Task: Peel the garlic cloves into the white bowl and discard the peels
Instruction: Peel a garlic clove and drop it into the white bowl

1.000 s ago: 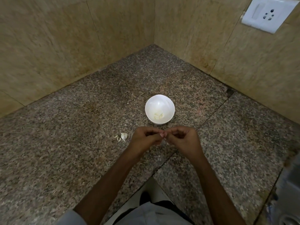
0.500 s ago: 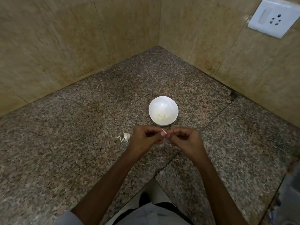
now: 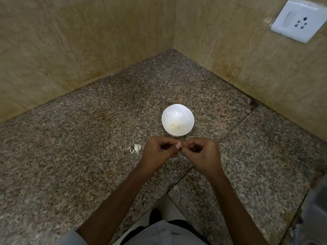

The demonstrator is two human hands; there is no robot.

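A small white bowl [image 3: 177,119] stands on the granite counter and holds a few pale peeled garlic cloves [image 3: 175,126]. Just in front of it, my left hand [image 3: 159,152] and my right hand [image 3: 200,154] meet fingertip to fingertip. Between them they pinch a small garlic clove [image 3: 179,143], of which only a pale tip shows. To the left of my left hand, an unpeeled clove [image 3: 137,148] lies on the counter with a few loose peel scraps [image 3: 130,149] beside it.
The speckled granite counter [image 3: 70,156] fills an inner corner between two beige tiled walls [image 3: 70,41]. A white switch and socket plate [image 3: 297,20] sits on the right wall. The counter's front edge notches in near my body.
The view has shifted slightly, so the bowl and hands sit a little further right in it. Both hands stay together on the clove, and a pale tip now shows between the fingertips.
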